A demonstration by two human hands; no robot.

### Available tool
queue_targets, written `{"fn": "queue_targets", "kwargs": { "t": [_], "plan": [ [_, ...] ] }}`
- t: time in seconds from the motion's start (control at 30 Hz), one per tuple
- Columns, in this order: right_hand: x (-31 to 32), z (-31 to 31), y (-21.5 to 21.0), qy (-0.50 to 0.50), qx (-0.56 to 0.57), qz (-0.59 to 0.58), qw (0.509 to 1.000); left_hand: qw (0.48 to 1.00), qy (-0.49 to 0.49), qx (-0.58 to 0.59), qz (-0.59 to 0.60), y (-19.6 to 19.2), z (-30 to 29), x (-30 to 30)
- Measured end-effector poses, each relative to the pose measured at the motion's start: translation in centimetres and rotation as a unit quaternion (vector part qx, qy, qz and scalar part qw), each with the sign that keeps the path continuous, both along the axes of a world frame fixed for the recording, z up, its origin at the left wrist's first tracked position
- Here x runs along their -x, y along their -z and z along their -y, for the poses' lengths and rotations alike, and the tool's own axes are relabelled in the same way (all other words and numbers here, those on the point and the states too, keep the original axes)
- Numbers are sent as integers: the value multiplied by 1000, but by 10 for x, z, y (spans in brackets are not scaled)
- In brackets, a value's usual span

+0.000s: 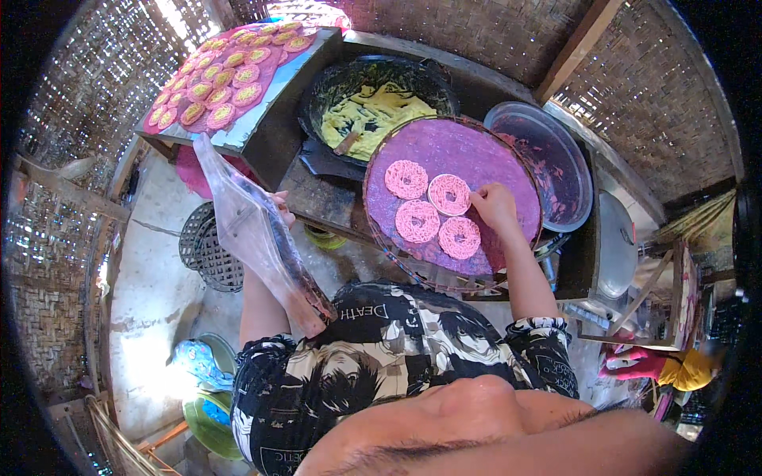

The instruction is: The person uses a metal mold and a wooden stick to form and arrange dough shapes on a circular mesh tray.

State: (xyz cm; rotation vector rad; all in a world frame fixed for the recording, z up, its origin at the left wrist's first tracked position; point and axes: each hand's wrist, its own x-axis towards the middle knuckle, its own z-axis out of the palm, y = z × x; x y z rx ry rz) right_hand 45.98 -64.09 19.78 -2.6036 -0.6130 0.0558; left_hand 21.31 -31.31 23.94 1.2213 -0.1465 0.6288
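Note:
My left hand grips a long pale press-like tool with a wide middle and narrow ends, held tilted at my left. The tool hides most of that hand. Over the round tray with a purple surface, my right hand pinches the right edge of a pink lacy disc, which has a white rim around it and a hole in its centre. Three similar pink discs lie beside it: one to its left, one at lower left and one just below.
Behind the tray sits a black pan of yellow mixture with a wooden spatula. A translucent tub with pink residue stands at right. Pink discs with yellow centres cover a board at far left. A dark basket rests on the floor.

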Motion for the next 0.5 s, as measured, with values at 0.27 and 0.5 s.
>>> {"fn": "queue_targets", "kwargs": {
  "t": [0.27,0.5],
  "plan": [
    [1,-2,-16,-24,16,60,998,1000,-2,7,3,1,-2,5],
    [2,-3,-12,-48,33,89,994,1000,-5,13,7,2,-1,9]
  ]
}}
